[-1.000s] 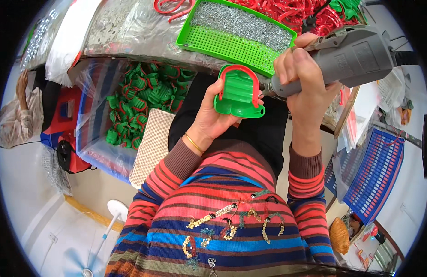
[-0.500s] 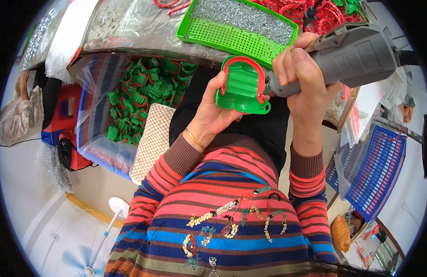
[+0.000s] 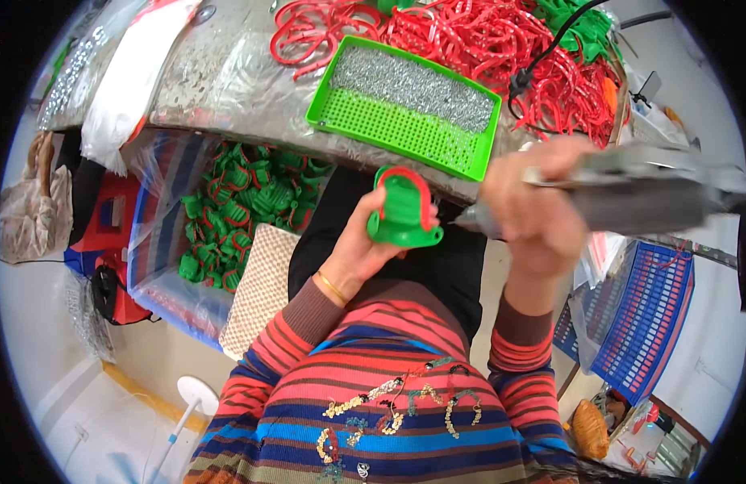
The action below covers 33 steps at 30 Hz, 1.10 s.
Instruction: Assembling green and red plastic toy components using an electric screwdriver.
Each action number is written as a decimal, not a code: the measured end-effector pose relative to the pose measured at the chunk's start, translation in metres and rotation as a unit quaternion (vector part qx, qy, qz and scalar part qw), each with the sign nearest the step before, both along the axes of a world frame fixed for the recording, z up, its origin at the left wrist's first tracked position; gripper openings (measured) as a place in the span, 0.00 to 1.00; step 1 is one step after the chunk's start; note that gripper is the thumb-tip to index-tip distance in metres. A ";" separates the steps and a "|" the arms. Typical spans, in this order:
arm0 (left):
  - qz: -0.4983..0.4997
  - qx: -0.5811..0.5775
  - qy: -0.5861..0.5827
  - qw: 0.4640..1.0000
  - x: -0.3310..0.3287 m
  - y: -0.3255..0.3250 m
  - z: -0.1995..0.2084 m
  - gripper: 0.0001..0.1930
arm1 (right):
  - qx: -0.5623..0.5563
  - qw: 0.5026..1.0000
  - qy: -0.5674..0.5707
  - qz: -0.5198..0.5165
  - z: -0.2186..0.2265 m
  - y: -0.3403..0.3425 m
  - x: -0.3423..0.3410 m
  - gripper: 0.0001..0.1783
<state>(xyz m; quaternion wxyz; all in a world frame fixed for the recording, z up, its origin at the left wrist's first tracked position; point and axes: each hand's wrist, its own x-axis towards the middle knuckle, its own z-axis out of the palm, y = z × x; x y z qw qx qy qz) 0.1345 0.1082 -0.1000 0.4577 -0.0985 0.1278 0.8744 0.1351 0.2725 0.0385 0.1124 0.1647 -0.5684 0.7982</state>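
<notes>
A workshop: power tool, tray of metal bits, heaped red straps.

Slim gap beside tool (tray beyond)

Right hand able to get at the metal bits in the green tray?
Probably not without letting go: the right hand is wrapped around the power tool. Otherwise the way looks free; the tray is nearby, open-topped, with nothing over the metal bits.
</notes>
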 end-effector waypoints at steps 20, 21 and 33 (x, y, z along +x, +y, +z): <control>0.012 0.062 -0.008 0.998 -0.006 0.002 -0.012 0.44 | 0.077 0.957 -0.058 -0.272 -0.072 0.011 -0.061 0.07; 0.012 0.069 -0.018 0.997 -0.006 0.002 -0.013 0.45 | 0.082 0.956 -0.059 -0.277 -0.073 0.011 -0.062 0.07; 0.015 0.087 -0.033 0.996 -0.008 0.004 -0.019 0.43 | 0.081 0.961 -0.046 -0.261 -0.075 0.011 -0.065 0.07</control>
